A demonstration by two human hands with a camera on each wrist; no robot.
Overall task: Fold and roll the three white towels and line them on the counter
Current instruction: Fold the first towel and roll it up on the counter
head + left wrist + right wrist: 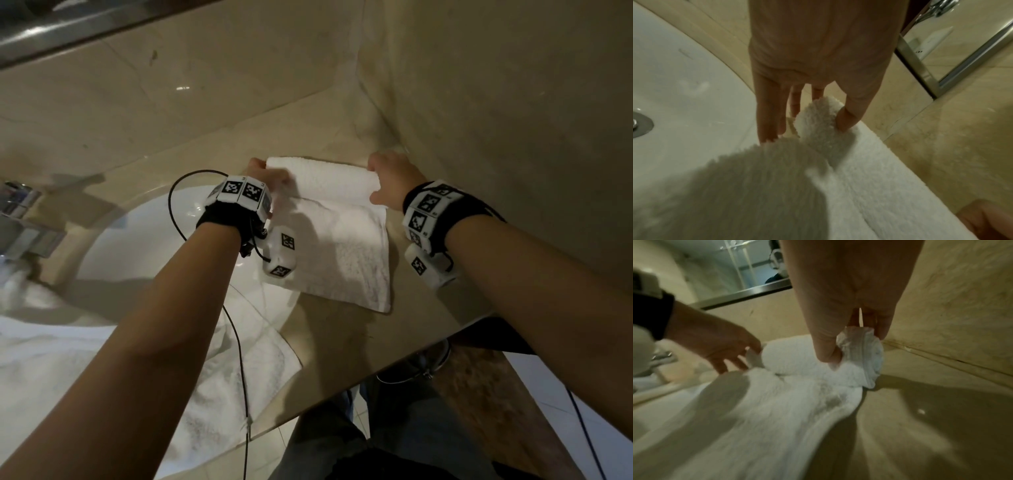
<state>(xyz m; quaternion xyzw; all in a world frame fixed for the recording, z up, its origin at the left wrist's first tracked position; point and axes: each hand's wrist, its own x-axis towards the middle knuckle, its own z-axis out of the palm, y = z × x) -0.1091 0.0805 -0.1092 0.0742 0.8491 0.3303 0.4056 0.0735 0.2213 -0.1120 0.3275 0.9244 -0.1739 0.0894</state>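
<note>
The white towel [342, 219] lies on the beige counter [342, 339] in the corner beside the sink [144, 246], its far end rolled up (the near part still flat). My left hand [265, 176] and right hand [390, 180] grip the roll's two ends, fingers curled round it.

Wall [513, 102] close on rt — bare counter [342, 342] nr front edge.
</note>
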